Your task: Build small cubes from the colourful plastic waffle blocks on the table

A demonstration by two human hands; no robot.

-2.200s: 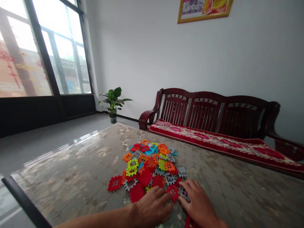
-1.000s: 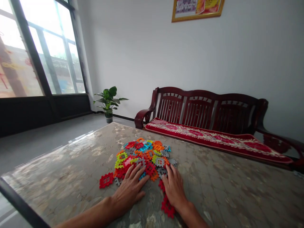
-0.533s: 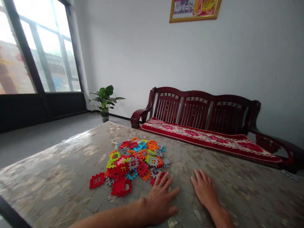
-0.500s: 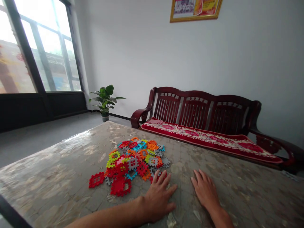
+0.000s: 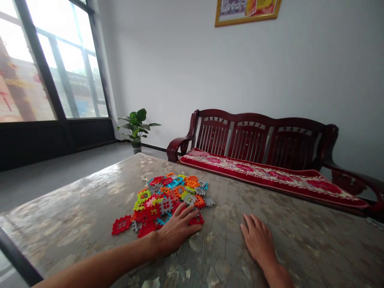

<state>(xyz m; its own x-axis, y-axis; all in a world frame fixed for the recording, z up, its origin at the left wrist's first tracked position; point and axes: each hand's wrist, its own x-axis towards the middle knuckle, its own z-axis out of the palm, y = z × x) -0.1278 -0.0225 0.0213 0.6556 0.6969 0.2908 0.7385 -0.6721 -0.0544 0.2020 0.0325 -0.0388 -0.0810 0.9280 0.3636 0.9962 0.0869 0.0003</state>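
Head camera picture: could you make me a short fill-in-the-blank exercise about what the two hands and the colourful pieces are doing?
1. The left hand lies on the near edge of the pile of plastic ____.
2. The right hand rests flat on the bare ____, apart from the pile.
3. One ____ piece lies alone at the pile's left edge.
4. Behind the table stands a wooden ____.

Missing words: pieces; table; red; bench

Glossy plastic tiles [image 5: 168, 196], shiny marbled table [image 5: 300, 244], polished wooden bench [image 5: 258, 138]
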